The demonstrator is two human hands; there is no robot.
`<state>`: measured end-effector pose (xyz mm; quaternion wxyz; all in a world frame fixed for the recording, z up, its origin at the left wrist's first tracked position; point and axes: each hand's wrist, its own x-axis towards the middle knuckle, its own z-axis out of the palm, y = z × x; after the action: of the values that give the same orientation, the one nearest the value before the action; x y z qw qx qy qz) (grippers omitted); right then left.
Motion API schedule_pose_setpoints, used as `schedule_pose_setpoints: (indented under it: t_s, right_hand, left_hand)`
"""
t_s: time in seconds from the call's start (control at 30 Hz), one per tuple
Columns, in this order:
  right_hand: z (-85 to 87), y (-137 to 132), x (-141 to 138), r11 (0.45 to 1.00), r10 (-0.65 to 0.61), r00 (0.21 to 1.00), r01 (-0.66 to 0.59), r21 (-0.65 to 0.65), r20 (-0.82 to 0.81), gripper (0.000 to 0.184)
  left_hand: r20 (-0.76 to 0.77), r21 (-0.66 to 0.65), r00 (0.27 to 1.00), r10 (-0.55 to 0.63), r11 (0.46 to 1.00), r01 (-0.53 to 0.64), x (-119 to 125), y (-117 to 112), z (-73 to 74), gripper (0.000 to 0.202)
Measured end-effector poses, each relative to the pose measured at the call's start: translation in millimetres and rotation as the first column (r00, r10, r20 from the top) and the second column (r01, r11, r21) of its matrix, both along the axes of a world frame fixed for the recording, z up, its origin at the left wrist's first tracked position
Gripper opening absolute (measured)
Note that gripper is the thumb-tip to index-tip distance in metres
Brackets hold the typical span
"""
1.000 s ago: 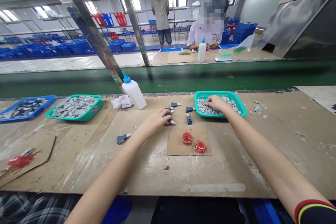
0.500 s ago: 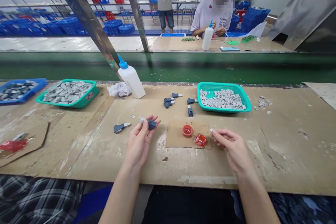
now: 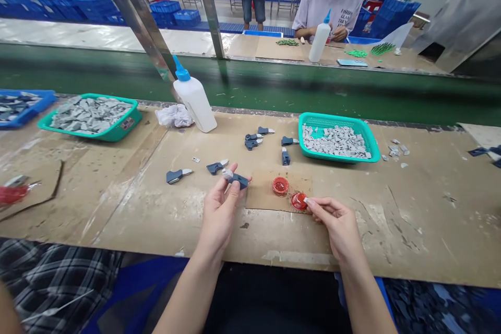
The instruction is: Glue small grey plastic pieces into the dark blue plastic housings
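Near the front of the surface (image 3: 129, 219), the left hand (image 3: 218, 214) grips a dark blue part (image 3: 238, 180); the right hand (image 3: 335, 225) pinches an unclear speck (image 3: 307, 201) by a red cup (image 3: 299, 201).

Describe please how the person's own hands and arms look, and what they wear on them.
The left hand and the right hand are bare, with no gloves, and no ring or watch shows. The left forearm and the right forearm are slim and bare too, with no sleeve in view.
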<state>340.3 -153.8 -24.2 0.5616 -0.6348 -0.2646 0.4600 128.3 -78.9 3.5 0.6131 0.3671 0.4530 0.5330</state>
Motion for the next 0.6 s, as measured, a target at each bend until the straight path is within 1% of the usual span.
schedule_pose_setpoints:
  t_s: [0.1, 0.17, 0.23, 0.33, 0.4, 0.47, 0.53, 0.6]
  right_hand:
    - [-0.3, 0.3, 0.1, 1.0, 0.008, 1.0, -0.008, 0.013, -0.002, 0.023]
    - [-0.1, 0.7, 0.5, 1.0, 0.014, 1.0, -0.014, 0.015, -0.001, 0.022]
    - [0.6, 0.6, 1.3, 1.0, 0.015, 1.0, -0.015, 0.013, 0.001, 0.021]
    - [4.7, -1.0, 2.3, 1.0, 0.009, 1.0, -0.009, 0.011, 0.0, 0.021]
    - [11.6, -3.6, 1.1, 1.0, 0.002, 1.0, -0.001, 0.026, -0.018, 0.021]
    - [22.1, -6.8, -2.8, 0.998, 0.0, 0.999, 0.003, 0.059, -0.047, 0.018]
    - [34.1, -9.6, -9.2, 0.995, 0.019, 0.998, -0.013, 0.1, -0.06, 0.014]
    - [44.5, -11.1, -16.6, 0.989, 0.063, 0.996, -0.055, 0.136, -0.055, 0.01]
  left_hand:
    - [0.016, -0.005, 1.0, -0.002, 1.0, 0.002, 3.3, -2.1, 0.7, 0.043]
    - [0.026, 0.01, 1.0, -0.017, 1.0, 0.017, 4.4, -3.5, 0.4, 0.036]
    - [0.025, 0.025, 0.999, -0.035, 0.999, 0.035, 5.1, -5.4, -0.9, 0.03]
    - [0.017, 0.028, 0.998, -0.059, 0.998, 0.059, 8.0, -10.1, -4.5, 0.027]
    - [0.033, 0.024, 0.996, -0.089, 0.996, 0.088, 12.3, -14.6, -6.5, 0.026]
    - [0.059, 0.03, 0.989, -0.133, 0.991, 0.131, 18.5, -19.3, -6.3, 0.024]
    - [0.065, 0.042, 0.982, -0.175, 0.984, 0.173, 25.6, -23.4, -3.3, 0.024]
    - [0.057, 0.06, 0.978, -0.202, 0.978, 0.198, 32.3, -26.1, 2.0, 0.024]
